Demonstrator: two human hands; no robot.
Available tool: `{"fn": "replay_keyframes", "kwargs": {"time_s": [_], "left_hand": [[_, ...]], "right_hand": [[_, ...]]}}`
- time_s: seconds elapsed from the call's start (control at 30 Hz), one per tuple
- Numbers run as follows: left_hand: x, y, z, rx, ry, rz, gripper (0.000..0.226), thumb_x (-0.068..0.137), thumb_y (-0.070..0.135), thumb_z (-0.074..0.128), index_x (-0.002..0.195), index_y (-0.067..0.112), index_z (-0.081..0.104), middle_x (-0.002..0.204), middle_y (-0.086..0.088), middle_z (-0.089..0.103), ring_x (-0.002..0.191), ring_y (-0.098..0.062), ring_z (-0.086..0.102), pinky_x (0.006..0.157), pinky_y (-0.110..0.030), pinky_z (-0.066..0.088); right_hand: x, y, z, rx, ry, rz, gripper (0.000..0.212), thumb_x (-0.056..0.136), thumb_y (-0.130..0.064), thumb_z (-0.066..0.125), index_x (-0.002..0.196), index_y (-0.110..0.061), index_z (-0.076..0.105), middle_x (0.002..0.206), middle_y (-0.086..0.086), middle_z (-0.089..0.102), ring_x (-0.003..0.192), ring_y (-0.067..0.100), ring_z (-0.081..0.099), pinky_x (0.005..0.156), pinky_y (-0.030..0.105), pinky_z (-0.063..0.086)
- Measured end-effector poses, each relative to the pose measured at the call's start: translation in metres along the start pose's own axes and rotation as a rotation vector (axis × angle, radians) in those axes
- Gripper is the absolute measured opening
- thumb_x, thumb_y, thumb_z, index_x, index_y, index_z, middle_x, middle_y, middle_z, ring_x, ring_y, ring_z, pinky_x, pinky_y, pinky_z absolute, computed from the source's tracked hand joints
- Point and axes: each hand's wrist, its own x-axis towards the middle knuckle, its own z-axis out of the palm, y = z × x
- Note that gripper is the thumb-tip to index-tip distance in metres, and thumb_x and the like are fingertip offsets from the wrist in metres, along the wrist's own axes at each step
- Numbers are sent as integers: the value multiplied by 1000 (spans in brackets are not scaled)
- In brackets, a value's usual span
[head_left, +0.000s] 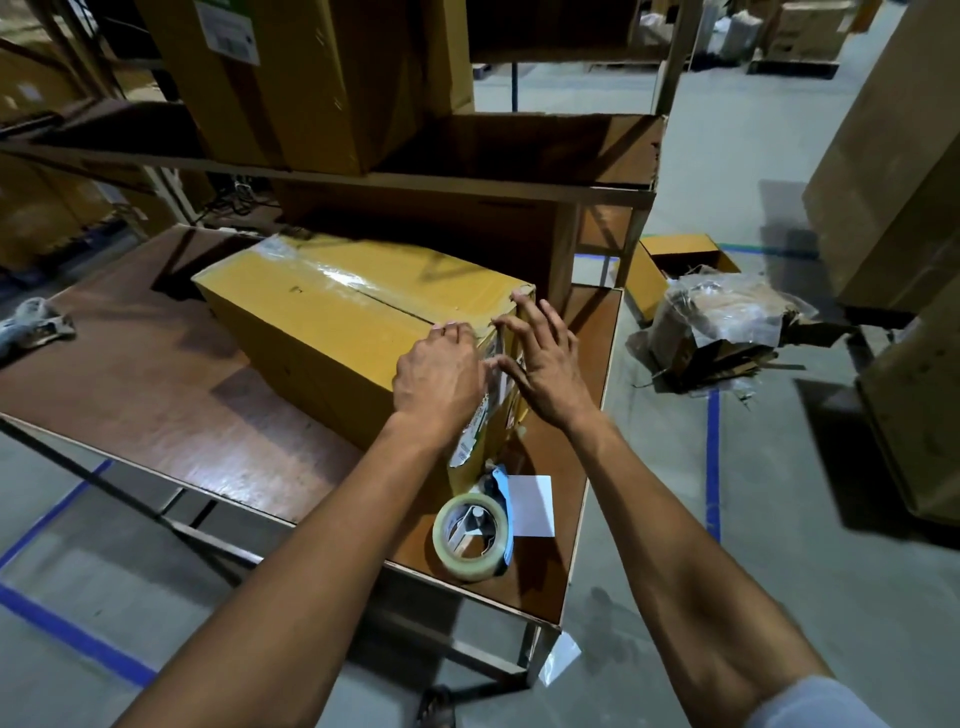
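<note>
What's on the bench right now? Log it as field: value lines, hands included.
work: both hands press on the near end of the yellow carton
carton position: lies on the brown table, clear tape along its top seam
left hand: lies over the top edge, fingertips on top
right hand: fingers spread flat against the end face
tape dispenser: on the table by the carton, untouched
white card: flat beside the dispenser

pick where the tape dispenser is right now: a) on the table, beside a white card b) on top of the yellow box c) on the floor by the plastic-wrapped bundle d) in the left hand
a: the tape dispenser sits on the table in front of the yellow box, beside a white card, while the left hand and right hand both press on the box's end.
</note>
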Motion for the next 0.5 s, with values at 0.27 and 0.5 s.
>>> {"fn": "replay_keyframes", "kwargs": {"time_s": [0.27,0.5], "left_hand": [[2,3,2,-6,10,-41,52,110,50,41,138,10,57,124,-13,68,106,-32,69,80,-43,57],[0,4,5,9,-62,7,74,103,40,64,160,4,33,159,-17,47,144,-34,49,110,-44,49]], "right_hand": [[7,-16,17,142,183,113,46,104,-64,41,143,-40,48,171,-6,29,146,33,30,113,52,35],[1,2,16,82,43,58,73,95,-70,58,158,-46,32,178,-13,6,154,39,20,119,61,30]]}}
